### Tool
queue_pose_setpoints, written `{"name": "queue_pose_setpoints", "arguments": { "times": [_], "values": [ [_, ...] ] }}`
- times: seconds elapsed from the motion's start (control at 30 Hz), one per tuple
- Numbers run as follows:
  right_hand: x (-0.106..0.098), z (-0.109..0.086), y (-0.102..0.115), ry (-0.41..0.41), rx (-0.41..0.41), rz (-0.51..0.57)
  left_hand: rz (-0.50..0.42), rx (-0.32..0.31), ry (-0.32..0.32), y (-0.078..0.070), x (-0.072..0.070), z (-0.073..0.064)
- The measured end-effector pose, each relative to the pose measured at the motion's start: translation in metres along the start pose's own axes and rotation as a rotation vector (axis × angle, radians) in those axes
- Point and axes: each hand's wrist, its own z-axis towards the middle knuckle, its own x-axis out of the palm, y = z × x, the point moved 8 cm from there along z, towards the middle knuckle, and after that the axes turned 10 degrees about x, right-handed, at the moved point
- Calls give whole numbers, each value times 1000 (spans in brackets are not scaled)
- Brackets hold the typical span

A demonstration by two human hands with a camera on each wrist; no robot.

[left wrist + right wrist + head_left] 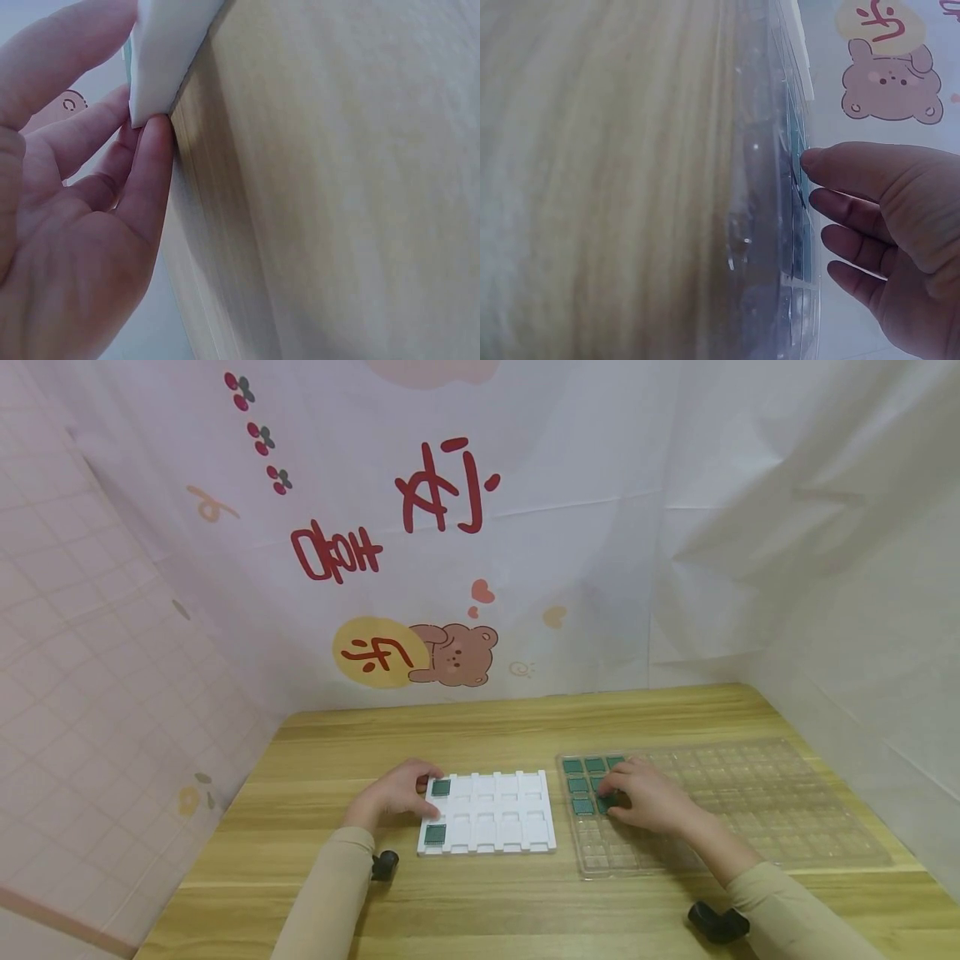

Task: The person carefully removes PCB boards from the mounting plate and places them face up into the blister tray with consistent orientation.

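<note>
My left hand point(399, 790) holds the left edge of a white compartment tray point(487, 814), thumb and fingers set apart along it. In the left wrist view, curved fingers of the left hand point(82, 202) touch the tray's corner point(161, 67). Two square green chips lie in its left column, an upper chip point(441, 787) and a lower chip point(435, 834). My right hand point(651, 795) reaches over a clear plastic tray point(750, 802), its thumb and forefinger at a green chip point(605, 804) that looks slightly tilted. The fingers partly cover neighbouring chips. In the right wrist view, the right hand point(900, 225) has its fingertips at the tray's surface.
Several more green chips point(577, 785) sit in the clear tray's left columns. Both trays lie side by side on a wood-grain table point(480, 902). A printed white cloth point(570, 543) hangs behind and at the sides. Black wrist devices point(717, 923) sit by the sleeves.
</note>
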Motion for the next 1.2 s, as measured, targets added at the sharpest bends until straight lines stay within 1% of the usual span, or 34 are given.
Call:
{"name": "queue_pose_setpoints", "arguments": {
  "times": [0.2, 0.33, 0.5, 0.67, 0.9, 1.13, 1.2],
  "values": [
    [-2, -1, 1, -4, 11, 10, 11, -4, -2, 1, 0, 0],
    [-8, -2, 3, -11, 24, 31, 14, -11, -3, 1, 0, 0],
    [-18, -3, 9, -40, 8, 53, 6, -8, -3, 0, 0, 0],
    [-23, 0, 14, -71, -6, 45, 9, -6, 1, -1, 0, 0],
    [-27, 4, 24, -106, 33, 67, 11, -10, 8, 0, 0, 0],
    [-32, 12, 40, -135, 9, 88, -4, 41, 22, -3, 0, 1],
    [-33, 14, 44, -153, -2, 90, -3, 38, 22, -2, 0, 2]
  ]
}}
